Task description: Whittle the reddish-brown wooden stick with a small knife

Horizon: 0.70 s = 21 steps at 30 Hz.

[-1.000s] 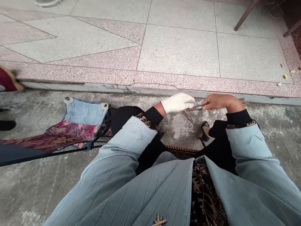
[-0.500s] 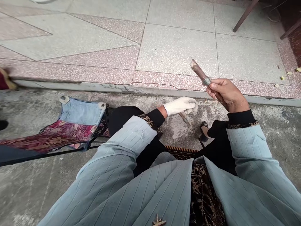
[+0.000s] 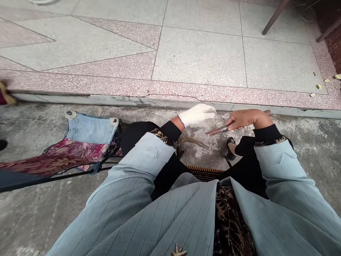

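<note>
Left hand: your white-gloved left hand (image 3: 197, 115) is curled, and you can't tell if it grips anything.
Right hand: your bare right hand (image 3: 246, 120) grasps a dark wooden stick (image 3: 217, 131) with a metal ring, its tip pointing toward the glove.
Below your hands: a curved rusty rod (image 3: 193, 142) lies on the concrete floor (image 3: 306, 153).
Left of your hands: a folding stool (image 3: 89, 131) in denim and floral cloth.

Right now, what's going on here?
A person in a pale blue pinstriped jacket holds a slim brown stick with a metal ring in their bare right hand. Their left hand, in a white knit glove, is close by, holding nothing visible. A curved brown rod lies on the concrete floor below, near a black shoe.
</note>
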Available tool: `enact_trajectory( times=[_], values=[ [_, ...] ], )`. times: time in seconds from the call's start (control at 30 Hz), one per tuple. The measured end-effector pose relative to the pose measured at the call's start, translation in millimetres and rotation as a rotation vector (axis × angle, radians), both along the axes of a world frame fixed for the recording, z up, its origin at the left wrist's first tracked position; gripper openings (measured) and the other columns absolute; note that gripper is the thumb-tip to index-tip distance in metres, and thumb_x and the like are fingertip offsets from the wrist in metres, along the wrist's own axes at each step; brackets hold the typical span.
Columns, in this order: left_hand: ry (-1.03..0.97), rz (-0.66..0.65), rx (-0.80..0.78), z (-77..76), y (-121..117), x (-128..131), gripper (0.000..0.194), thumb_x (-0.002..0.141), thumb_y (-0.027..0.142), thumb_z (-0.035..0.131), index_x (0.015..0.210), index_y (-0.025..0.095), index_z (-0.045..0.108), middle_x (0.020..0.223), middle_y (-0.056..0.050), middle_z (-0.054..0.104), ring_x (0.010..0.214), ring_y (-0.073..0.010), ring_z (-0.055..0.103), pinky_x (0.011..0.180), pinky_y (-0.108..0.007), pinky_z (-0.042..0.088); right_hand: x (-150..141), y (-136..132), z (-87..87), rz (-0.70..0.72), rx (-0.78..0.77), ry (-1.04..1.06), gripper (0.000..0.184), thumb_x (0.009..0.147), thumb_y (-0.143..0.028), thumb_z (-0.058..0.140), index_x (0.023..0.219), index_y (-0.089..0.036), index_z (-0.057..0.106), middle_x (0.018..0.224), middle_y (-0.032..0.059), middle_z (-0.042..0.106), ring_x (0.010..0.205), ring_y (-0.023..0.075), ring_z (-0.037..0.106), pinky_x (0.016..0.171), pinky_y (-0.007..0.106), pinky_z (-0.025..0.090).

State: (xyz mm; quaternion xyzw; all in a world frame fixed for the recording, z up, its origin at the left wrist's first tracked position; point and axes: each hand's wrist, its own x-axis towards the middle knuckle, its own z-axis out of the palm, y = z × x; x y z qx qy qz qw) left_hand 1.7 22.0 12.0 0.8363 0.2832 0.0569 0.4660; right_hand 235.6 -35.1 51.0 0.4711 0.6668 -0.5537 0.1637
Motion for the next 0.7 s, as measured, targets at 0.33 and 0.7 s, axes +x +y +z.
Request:
enact_trajectory(
  times=[0.33, 0.7],
  values=[
    [-0.149, 0.097, -0.272, -16.4, -8.0, 9.7, 0.028, 0.090, 0.037, 0.055, 0.090, 0.012, 0.068, 0.069, -0.002, 0.059, 0.055, -0.0085, 0.046, 0.054, -0.021, 0.036, 7.6, -9.1, 17.6, -0.601, 0.235, 0.460, 0.035, 0.078, -0.046, 0.073, 0.097, -0.016, 0.076, 0.069, -0.0009, 0.061, 0.056, 0.0082, 0.046, 0.054, 0.024, 0.036],
    [0.015, -0.289, 0.017, -14.7, -20.3, 11.9, 0.030, 0.090, 0.037, 0.048, 0.079, 0.015, 0.066, 0.073, 0.000, 0.060, 0.065, -0.0118, 0.050, 0.062, -0.024, 0.033, -24.4, 6.0, -16.7, -0.139, 0.395, -0.428, 0.019, 0.085, -0.030, 0.064, 0.077, -0.015, 0.073, 0.071, 0.0075, 0.063, 0.062, 0.0155, 0.050, 0.061, 0.032, 0.034]
  ],
)
